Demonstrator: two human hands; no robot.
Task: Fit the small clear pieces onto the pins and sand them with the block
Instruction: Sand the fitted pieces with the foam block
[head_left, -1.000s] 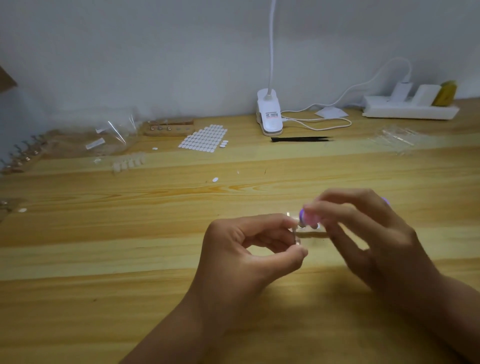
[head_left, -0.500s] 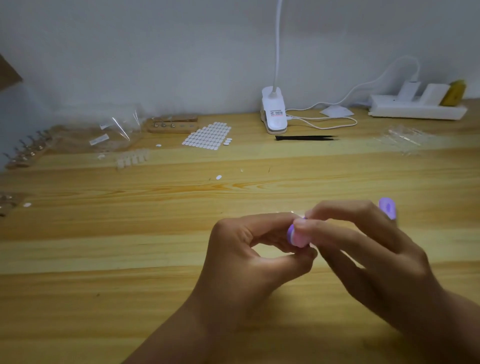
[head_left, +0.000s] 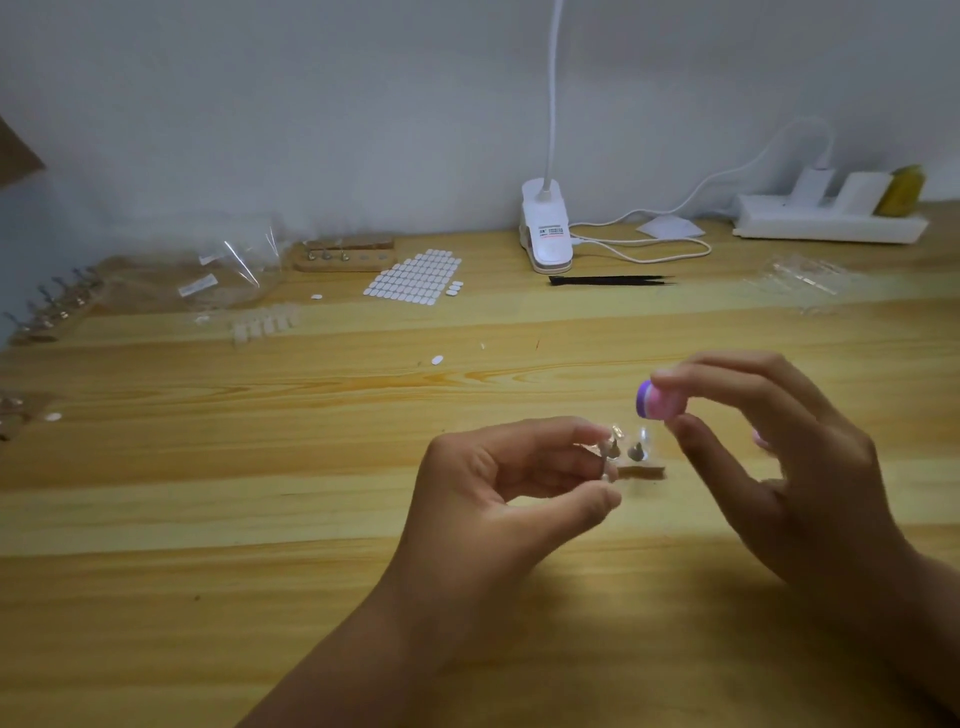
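My left hand (head_left: 511, 486) pinches a small metal pin (head_left: 609, 451) with a clear piece on its top, just above the wooden table. Right beside it a second pin (head_left: 637, 451) stands in a small wooden strip (head_left: 644, 471) lying on the table. My right hand (head_left: 769, 457) holds the pink and purple sanding block (head_left: 657, 401) between thumb and fingertips, lifted a little above and to the right of the pins, not touching them.
At the back lie a sheet of white oval stickers (head_left: 415, 278), a wooden pin holder (head_left: 345, 255), clear bags (head_left: 228, 275), black tweezers (head_left: 610, 280), a clip lamp (head_left: 545, 228) and a power strip (head_left: 828, 221). More pins (head_left: 49, 306) line the far left edge.
My right hand has lifted the sanding block up and to the right, off the piece held by my left hand. The two pins now show between the hands.
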